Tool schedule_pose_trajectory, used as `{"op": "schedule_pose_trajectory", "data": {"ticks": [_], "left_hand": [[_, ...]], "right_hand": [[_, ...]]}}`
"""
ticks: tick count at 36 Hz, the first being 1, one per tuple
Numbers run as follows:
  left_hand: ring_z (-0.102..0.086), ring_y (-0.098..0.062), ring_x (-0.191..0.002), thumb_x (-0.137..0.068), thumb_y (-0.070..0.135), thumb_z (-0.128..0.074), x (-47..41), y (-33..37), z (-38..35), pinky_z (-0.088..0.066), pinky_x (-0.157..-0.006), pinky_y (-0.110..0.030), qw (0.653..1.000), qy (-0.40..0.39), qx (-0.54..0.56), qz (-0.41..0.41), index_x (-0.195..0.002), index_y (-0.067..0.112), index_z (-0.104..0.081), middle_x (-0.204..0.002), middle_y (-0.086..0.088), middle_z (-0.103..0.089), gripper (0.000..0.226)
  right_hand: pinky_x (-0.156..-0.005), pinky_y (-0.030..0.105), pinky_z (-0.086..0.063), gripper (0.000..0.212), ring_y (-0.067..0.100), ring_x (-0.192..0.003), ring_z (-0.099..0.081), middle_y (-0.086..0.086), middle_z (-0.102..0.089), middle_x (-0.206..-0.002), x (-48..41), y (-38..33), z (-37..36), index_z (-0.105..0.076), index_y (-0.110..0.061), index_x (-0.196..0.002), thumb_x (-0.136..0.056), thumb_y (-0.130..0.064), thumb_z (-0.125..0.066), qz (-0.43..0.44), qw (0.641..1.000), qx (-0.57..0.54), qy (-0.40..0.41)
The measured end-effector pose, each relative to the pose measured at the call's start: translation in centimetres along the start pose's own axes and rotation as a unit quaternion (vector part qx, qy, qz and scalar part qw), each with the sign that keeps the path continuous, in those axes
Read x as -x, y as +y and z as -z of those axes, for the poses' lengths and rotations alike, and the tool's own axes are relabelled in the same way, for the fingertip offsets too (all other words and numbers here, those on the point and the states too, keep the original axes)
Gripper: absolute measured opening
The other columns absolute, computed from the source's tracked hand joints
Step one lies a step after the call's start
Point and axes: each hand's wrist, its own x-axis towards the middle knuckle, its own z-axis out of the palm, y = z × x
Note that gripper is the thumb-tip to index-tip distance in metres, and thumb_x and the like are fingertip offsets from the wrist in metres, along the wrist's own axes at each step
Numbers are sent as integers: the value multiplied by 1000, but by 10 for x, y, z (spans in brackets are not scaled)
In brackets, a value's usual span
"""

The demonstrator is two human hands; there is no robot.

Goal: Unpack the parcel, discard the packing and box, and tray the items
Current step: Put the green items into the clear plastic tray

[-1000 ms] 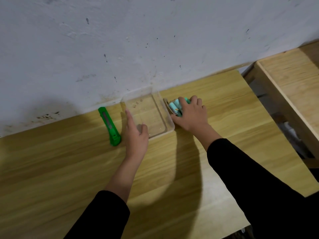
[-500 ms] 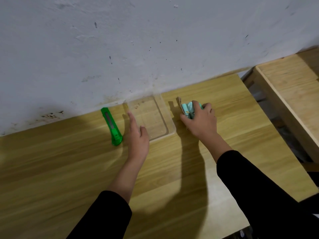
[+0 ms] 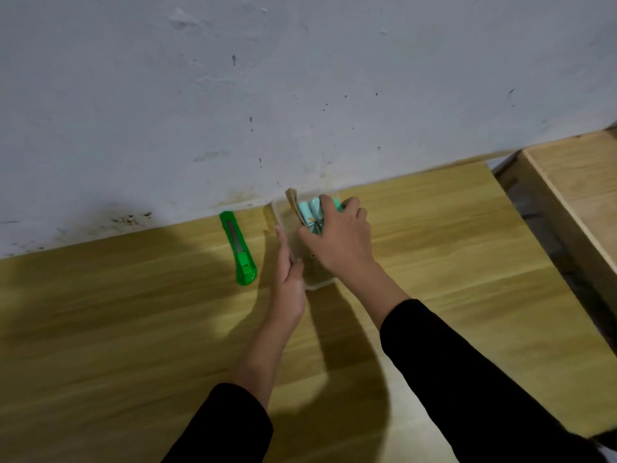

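Gripping teal tubes [image 3: 311, 212] w/ right hand [image 3: 340, 242] over clear tray [image 3: 319, 283], left hand [image 3: 289, 279] flat, fingers straight against tray's side

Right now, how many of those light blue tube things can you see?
2 light blue cylinders show clearly, side by side in the right hand above the clear plastic tray. More may be hidden under the fingers.

Plain workroom: stained wall [image 3: 300, 78], wooden table [image 3: 133, 329].
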Motion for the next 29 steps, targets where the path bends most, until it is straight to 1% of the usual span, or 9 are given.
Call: {"op": "schedule_pose_trajectory", "data": {"ticks": [2,5,11,14,19,23,25,27,29], "left_hand": [[-34,-4,-123,-93,-15,-24,-1,2,4,-44,-84,-4,1000,-18,18,11,-148,17,-4,-136,11,-28,67],[-34,-6,-124,-88,-22,-23,-3,3,12,-43,-87,-8,999,-33,15,24,-148,16,-6,-145,3,-29,73],[-27,-5,-131,-85,-24,-27,-5,7,23,-29,-105,-25,997,-59,-10,41,-148,17,-9,-156,-2,-16,78],[-27,-2,-129,-86,-22,-29,-6,8,24,-31,-103,-22,997,-63,-18,44,-148,18,-9,-155,-1,-18,76],[-27,-4,-132,-88,-20,-33,-8,6,25,-43,-92,-15,997,-64,-17,41,-148,20,-10,-155,-1,-20,76],[-22,-9,-139,-87,-20,-33,-6,6,22,-32,-106,-25,998,-56,-12,39,-148,20,-10,-156,-2,-18,76],[-21,-13,-141,-87,-20,-33,-6,6,21,-31,-107,-27,998,-52,-7,35,-148,19,-9,-155,-2,-18,76],[-21,-13,-142,-87,-21,-31,-5,6,20,-36,-102,-22,998,-49,-3,36,-148,19,-9,-155,-1,-18,76],[-22,-7,-139,-86,-22,-31,-6,6,19,-42,-91,-11,998,-50,-10,33,-148,19,-10,-154,4,-17,77]], "right_hand": [[-87,43,-38,58,35,-104,-41,18,-42,-116,-1,-1,-4,-41,-17,-125,-78,-51,-51,11,1000,23,0],[-87,43,-37,57,35,-105,-41,19,-43,-117,-2,-5,-9,-42,-15,-123,-79,-52,-50,28,998,51,-1],[-91,42,-36,56,36,-110,-40,20,-40,-122,-5,-6,-21,-41,-13,-124,-83,-51,-47,37,994,96,-23],[-94,41,-36,60,36,-113,-38,21,-38,-126,-8,-3,-25,-37,-10,-130,-86,-50,-45,35,994,97,-42],[-101,45,-34,65,38,-122,-35,22,-35,-135,-9,1,-24,-27,-11,-140,-89,-49,-44,39,995,55,-71],[-113,45,-25,69,36,-139,-19,21,-19,-150,0,5,-17,-18,-11,-146,-92,-44,-46,48,993,-44,-103],[-117,46,-20,70,33,-143,-11,19,-12,-154,6,9,-13,-17,-11,-146,-91,-41,-48,72,991,-61,-98],[-117,44,-20,69,33,-142,-13,19,-15,-153,12,13,-11,-20,-8,-145,-90,-36,-52,84,992,-54,-79],[-113,42,-25,68,36,-137,-22,21,-24,-147,17,18,-11,-23,-4,-143,-88,-30,-54,73,994,-49,-66]]}}
